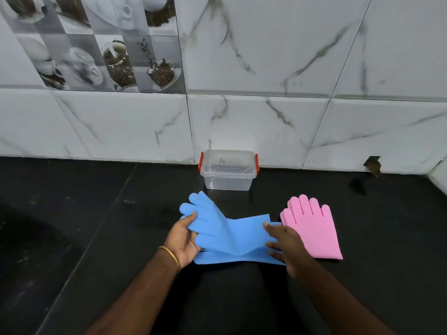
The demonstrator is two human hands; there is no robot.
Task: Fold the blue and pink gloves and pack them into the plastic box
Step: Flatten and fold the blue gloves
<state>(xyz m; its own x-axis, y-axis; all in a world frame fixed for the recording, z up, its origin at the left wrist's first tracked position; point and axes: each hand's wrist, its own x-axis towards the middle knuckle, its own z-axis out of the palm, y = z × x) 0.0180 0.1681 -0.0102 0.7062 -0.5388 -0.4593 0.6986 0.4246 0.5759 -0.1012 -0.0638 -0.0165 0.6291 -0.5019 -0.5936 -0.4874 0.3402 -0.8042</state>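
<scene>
A blue glove [217, 228] lies in front of me on the black counter, its finger end lifted and bent over towards the left. A second blue layer [232, 258] lies flat beneath it. My left hand [182, 240] grips the blue glove's finger end. My right hand [284, 243] presses on its cuff end with fingers spread. The pink gloves [312, 226] lie flat to the right, fingers pointing away from me, apparently stacked. A clear plastic box [228, 171] with red side clips stands open by the wall, nothing in it.
The black counter [96, 213] runs left and right and ends at a marble-tiled wall [266, 117] just behind the box. A chipped hole [373, 165] shows in the wall at the far right. A gold bangle [171, 256] sits on my left wrist.
</scene>
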